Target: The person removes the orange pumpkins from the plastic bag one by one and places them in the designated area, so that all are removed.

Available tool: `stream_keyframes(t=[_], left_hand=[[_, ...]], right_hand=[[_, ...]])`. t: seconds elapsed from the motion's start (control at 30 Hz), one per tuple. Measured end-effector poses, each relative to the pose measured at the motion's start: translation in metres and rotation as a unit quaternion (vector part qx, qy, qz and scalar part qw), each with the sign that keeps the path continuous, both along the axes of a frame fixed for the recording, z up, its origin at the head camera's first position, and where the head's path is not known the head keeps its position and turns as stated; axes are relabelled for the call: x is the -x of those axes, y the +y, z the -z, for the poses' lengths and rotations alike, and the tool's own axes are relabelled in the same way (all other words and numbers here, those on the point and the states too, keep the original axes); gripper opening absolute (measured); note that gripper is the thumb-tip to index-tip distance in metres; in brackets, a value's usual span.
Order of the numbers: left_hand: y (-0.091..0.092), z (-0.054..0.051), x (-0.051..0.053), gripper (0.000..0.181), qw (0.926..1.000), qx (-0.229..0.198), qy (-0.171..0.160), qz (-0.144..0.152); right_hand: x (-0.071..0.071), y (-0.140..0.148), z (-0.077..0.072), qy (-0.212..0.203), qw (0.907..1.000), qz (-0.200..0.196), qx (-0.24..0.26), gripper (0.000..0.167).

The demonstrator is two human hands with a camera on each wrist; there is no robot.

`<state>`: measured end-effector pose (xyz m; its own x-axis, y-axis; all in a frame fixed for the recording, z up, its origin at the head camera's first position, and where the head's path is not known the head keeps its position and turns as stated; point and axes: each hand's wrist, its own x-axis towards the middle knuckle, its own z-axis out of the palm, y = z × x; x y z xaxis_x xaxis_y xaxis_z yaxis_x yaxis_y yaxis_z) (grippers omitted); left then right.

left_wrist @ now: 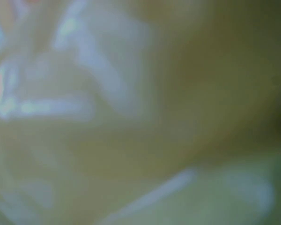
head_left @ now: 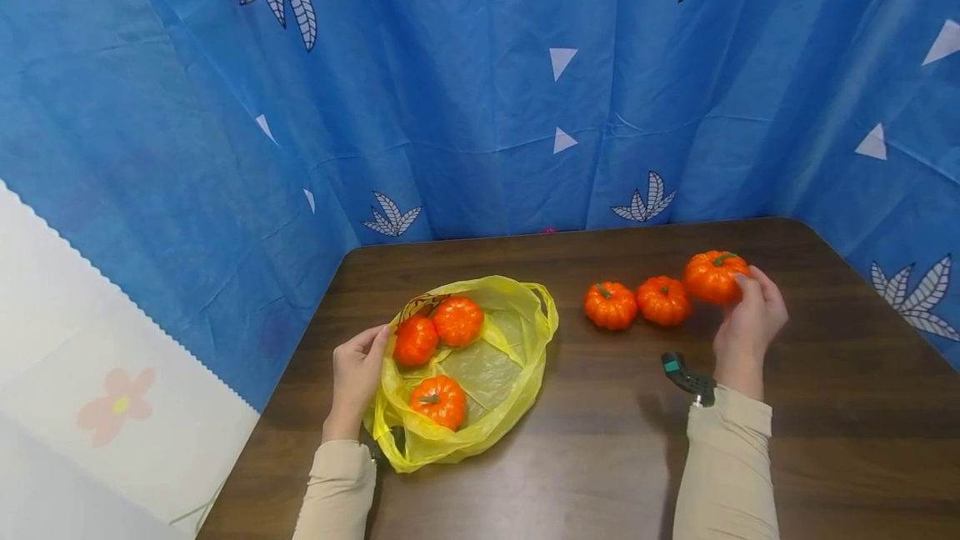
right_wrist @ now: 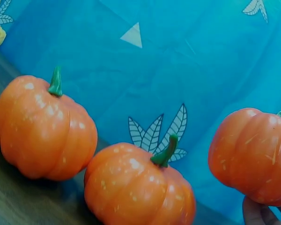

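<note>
An open yellow plastic bag [head_left: 517, 390] lies on the table with three small orange pumpkins inside, one of them [head_left: 438, 402] near its front. My left hand [head_left: 357, 377] pinches the bag's left rim. On the right, my right hand [head_left: 752, 319] grips an orange pumpkin [head_left: 715, 277] with a green stem, also visible in the right wrist view as a pumpkin [right_wrist: 253, 157] above the fingers [right_wrist: 260, 213]. Two more pumpkins, one at left [head_left: 611, 305] and one beside it [head_left: 663, 300], sit on the table between bag and right hand. Blurred yellow plastic [left_wrist: 131, 150] fills the left wrist view.
The brown wooden table [head_left: 600, 457] has a blue patterned curtain [head_left: 480, 107] behind it and along its right side. A white cloth with a pale flower [head_left: 90, 340] hangs at the left.
</note>
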<state>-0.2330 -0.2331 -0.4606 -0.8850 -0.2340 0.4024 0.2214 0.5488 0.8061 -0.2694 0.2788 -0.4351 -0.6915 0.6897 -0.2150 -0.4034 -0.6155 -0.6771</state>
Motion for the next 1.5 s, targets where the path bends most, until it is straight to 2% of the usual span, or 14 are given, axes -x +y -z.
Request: stream_keyframes(t=[0.3,0.43,0.67,0.93,1.23,1.5], left_hand=[[0.000,0.000,0.002,0.026,1.0000,-0.005,-0.008,0.002],[0.000,0.000,0.003,0.024,1.0000,0.001,0.002,0.000],[-0.001,0.000,0.001,0.023,1.0000,0.001,0.007,-0.002],[-0.002,0.001,0.001,0.025,1.0000,-0.007,-0.002,0.001],[0.000,0.001,0.001,0.025,1.0000,-0.009,0.000,0.001],[-0.001,0.001,0.001,0.025,1.0000,-0.009,0.000,0.003]], right_hand=[[-0.002,0.008,0.010,-0.018,0.9989,0.043,-0.010,0.026],[-0.002,0.012,0.013,-0.034,0.9977,0.055,-0.022,0.027],[-0.003,0.016,0.016,-0.074,0.9957,0.047,-0.028,0.039],[-0.001,0.015,0.025,-0.120,0.9908,0.034,-0.052,0.040],[0.001,0.017,0.037,-0.136,0.9874,0.039,-0.072,0.040],[0.002,0.019,0.041,-0.157,0.9840,0.030,-0.080,0.044]])
